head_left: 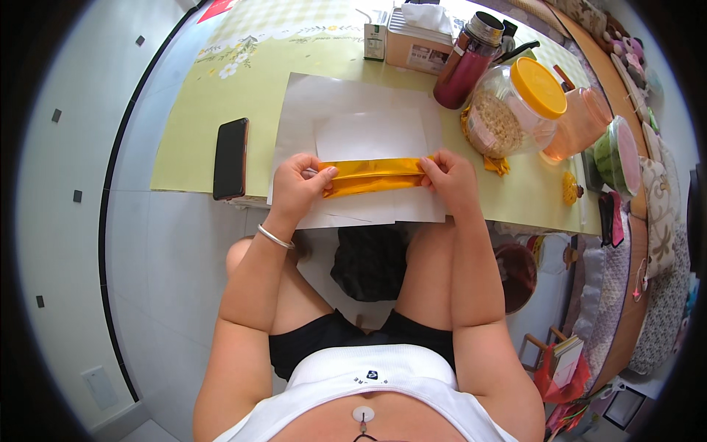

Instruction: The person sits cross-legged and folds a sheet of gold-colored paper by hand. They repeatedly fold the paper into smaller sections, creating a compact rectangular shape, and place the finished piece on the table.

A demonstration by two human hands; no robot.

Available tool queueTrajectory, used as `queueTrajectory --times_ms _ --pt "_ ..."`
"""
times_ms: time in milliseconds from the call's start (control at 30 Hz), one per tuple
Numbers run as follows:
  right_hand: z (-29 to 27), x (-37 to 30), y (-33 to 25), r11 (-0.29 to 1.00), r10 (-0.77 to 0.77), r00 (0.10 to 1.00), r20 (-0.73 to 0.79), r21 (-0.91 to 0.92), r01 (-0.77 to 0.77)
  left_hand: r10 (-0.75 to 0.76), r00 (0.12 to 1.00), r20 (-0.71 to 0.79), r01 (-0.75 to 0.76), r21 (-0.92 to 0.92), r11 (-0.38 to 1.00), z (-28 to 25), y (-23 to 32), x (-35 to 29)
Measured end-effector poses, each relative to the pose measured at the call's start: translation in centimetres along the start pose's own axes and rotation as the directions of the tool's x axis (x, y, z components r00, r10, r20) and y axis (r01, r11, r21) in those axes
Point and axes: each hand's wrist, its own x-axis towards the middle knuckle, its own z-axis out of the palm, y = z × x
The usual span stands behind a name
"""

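Note:
A shiny gold paper strip (375,177), folded lengthwise with a crease along its middle, stretches between my two hands. My left hand (298,184) pinches its left end between thumb and fingers; a silver bangle (275,236) circles that wrist. At the opposite end, my right hand (451,179) grips the strip the same way. Under it lie large white paper sheets (302,110), with a smaller white sheet (368,132) on top, just beyond the strip. Part of each hand's fingers is hidden behind the gold paper.
A phone (231,158) lies left of the papers. To the right stand a yellow-lidded jar (501,121), a purple flask (464,70), a pink-tinted jug (578,125) and a cut watermelon (617,157). A tissue box (416,44) sits at the back. Below the table is a bin (515,276).

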Motion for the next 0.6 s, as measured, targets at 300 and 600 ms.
queueTrajectory --times_ms 300,600 --pt "-0.3 -0.6 0.1 1.000 -0.010 0.998 0.066 0.030 0.008 0.249 0.962 0.108 -0.270 0.487 0.831 0.4 0.6 -1.4" --pt "-1.1 -0.8 0.2 0.993 0.032 0.998 0.045 -0.116 -0.026 0.184 0.971 0.152 -0.229 0.383 0.895 -0.4 0.2 -0.8"
